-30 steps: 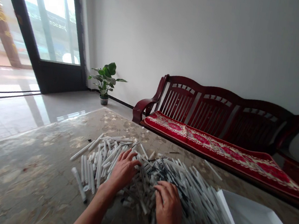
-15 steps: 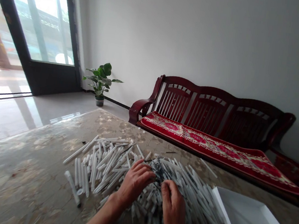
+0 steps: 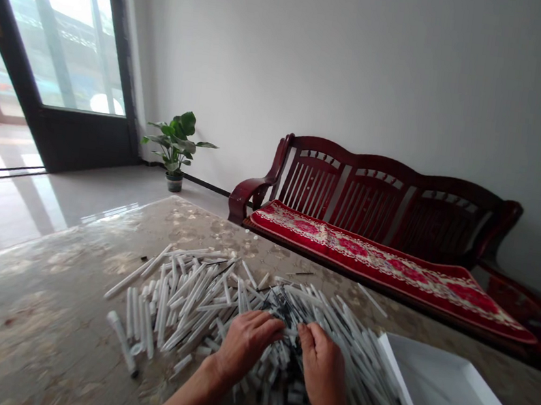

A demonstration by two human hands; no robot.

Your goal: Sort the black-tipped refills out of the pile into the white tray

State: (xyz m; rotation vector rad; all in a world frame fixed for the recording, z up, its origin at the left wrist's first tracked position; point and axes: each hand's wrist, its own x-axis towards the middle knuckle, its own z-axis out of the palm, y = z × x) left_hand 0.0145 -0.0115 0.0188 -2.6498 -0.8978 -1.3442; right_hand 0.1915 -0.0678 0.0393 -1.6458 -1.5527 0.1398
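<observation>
A big heap of white pen barrels and caps with darker pen parts covers the marbled table. My left hand rests on the middle of the heap, fingers curled and pinched over some pieces. My right hand sits just to its right, fingers bent down into the pile beside the left fingertips. What either hand grips is hidden among the parts.
A white tray lies at the table's right, next to the heap. Behind the table stands a dark wooden bench with a red cushion. A potted plant stands by the wall near the glass door.
My left hand moved right from the white barrels to the middle of the heap, and its fingers curled. My right hand slid up to meet it. The view shifted slightly.
</observation>
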